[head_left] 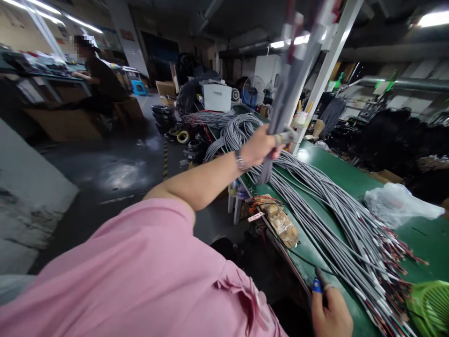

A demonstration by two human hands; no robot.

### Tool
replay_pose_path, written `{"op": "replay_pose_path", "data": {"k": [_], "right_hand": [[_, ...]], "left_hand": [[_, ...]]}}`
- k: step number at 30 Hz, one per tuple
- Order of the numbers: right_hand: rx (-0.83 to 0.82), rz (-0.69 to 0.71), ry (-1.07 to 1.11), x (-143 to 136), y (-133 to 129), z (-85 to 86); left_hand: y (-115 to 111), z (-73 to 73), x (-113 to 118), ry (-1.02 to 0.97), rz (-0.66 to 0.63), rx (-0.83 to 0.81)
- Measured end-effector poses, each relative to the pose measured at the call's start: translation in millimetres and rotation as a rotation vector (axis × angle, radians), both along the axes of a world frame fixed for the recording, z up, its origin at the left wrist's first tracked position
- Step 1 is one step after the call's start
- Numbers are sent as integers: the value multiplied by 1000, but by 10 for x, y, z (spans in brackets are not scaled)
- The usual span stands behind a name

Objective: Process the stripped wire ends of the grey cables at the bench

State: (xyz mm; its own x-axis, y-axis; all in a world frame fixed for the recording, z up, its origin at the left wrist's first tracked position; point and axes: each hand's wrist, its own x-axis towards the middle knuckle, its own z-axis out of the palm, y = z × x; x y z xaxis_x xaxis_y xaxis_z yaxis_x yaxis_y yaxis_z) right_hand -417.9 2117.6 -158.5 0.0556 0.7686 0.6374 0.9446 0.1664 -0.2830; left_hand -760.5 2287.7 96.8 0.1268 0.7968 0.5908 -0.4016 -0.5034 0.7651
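My left hand (261, 146), with a metal watch or bracelet at the wrist, is raised and closed around an upright bundle of grey cables (280, 89). The bundle is blurred at its upper end, and its lower end hangs just above the bench. Low in the view, my right hand (331, 306) rests near the bench edge, its thumb and forefinger stretched out and slightly apart. Blue tape wraps the thumb, and a dark cover sits on the forefinger. Nothing shows between them; the other fingers are hidden. Beside it, long grey cables (315, 201) with stripped, coloured wire ends lie along the green bench (315, 159).
A cardboard piece covered in tape (280, 224) lies at the bench edge. To the right are a clear plastic bag (400, 203) and a green fan (430, 304). A white post (324, 70) rises from the bench. A person (100, 75) sits at a far table.
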Motion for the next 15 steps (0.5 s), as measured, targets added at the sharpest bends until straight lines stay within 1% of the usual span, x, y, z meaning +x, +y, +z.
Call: {"op": "replay_pose_path", "data": {"k": [1, 2, 3, 4, 5, 7, 8, 9, 11, 12, 13, 14, 15], "right_hand": [[4, -14, -21, 8, 2, -14], [10, -30, -45, 16, 4, -28], [14, -44, -69, 20, 7, -40], [14, -54, -94, 20, 10, -49], [14, -59, -118, 17, 13, -55], [14, -71, -164, 9, 27, -62], [12, -82, -190, 9, 39, -63], [10, -98, -219, 12, 56, -63], [16, -133, -282, 26, 96, -60], [24, -150, -310, 28, 114, -59], [37, -164, -327, 17, 126, -59], [48, -178, -324, -14, 127, -61], [57, -188, -285, -74, 114, -65]], "left_hand": [[-189, -70, -251, -16, 3, -24], [-382, -169, -492, -21, -11, -51], [-574, -301, -716, -21, -36, -73], [-761, -469, -917, -24, -61, -95], [-936, -673, -1089, -15, -89, -128], [-1234, -1175, -1320, 46, -141, -211], [-1345, -1458, -1371, 108, -162, -233], [-1426, -1746, -1379, 205, -212, -276], [-1493, -2293, -1286, 478, -307, -463], [-1482, -2533, -1199, 630, -315, -498], [-1448, -2743, -1099, 719, -302, -509], [-1397, -2921, -995, 755, -301, -553], [-1336, -3067, -895, 726, -273, -598]]}}
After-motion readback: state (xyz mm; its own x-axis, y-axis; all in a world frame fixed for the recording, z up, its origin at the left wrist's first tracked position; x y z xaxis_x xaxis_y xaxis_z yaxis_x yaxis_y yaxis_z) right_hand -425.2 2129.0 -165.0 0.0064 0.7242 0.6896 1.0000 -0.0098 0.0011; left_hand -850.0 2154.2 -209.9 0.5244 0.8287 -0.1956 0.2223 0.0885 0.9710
